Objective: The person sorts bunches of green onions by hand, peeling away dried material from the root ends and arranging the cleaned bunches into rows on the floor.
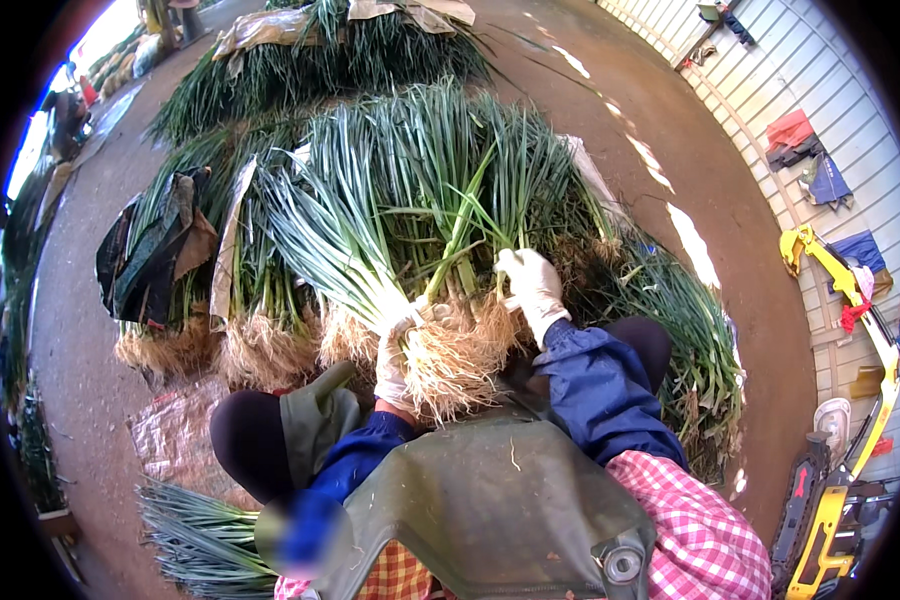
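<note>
head: left fisheye, head-worn | looks down and forward | close above apron [500,490]

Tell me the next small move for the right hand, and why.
Probably ease the right hand inward to help gather the green bundle: the left hand grips its stems just above the pale roots, while the right hand sits close by at the roots' right side, fingers curled. Whether it already pinches a stalk is hard to tell.
</note>
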Action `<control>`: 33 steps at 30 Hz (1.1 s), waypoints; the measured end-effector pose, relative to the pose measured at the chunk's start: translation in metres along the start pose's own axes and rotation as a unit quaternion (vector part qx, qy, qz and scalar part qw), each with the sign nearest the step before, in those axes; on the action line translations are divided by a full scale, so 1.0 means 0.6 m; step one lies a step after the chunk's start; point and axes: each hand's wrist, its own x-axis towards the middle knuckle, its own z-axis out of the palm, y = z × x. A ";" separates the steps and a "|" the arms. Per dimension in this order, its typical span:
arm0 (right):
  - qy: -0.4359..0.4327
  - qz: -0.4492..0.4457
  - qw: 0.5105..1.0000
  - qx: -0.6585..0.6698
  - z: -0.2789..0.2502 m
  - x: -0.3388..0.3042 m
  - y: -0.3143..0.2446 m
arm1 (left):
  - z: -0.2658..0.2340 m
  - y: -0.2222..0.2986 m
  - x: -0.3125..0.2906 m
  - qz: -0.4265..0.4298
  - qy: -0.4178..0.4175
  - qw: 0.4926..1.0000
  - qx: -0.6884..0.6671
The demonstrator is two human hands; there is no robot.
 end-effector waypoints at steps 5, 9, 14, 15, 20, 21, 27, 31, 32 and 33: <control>-0.320 0.111 0.875 0.346 0.127 -0.026 -0.003 | 0.056 -0.006 -0.030 -0.023 0.012 0.997 -0.068; -0.381 0.109 0.777 0.489 0.118 -0.024 -0.033 | 0.077 -0.006 -0.057 -0.025 -0.004 0.996 -0.083; -0.193 -0.049 0.939 0.279 0.135 0.013 -0.044 | 0.037 0.007 -0.057 -0.043 0.027 0.998 -0.034; -0.162 -0.065 0.965 0.196 0.115 0.017 -0.057 | 0.022 0.001 -0.050 -0.025 0.047 0.998 -0.017; 0.000 -0.164 0.957 -0.237 0.128 0.022 -0.039 | 0.027 -0.006 -0.047 -0.015 0.052 0.998 0.036; 0.009 -0.188 0.940 -0.284 0.134 0.021 -0.033 | 0.030 -0.006 -0.046 -0.029 0.032 0.998 0.043; -0.184 -0.089 0.966 0.159 0.116 -0.013 -0.035 | 0.003 -0.005 -0.032 -0.014 0.028 0.999 0.017; -0.299 -0.060 0.892 0.334 0.091 -0.086 -0.069 | -0.004 -0.004 -0.028 -0.017 0.048 0.999 -0.019; -0.334 -0.049 0.855 0.395 0.079 -0.100 -0.069 | 0.002 -0.011 -0.025 -0.038 0.048 0.997 -0.045; -0.345 -0.059 0.852 0.388 0.066 -0.114 -0.072 | 0.014 -0.012 -0.028 -0.056 0.049 0.995 -0.071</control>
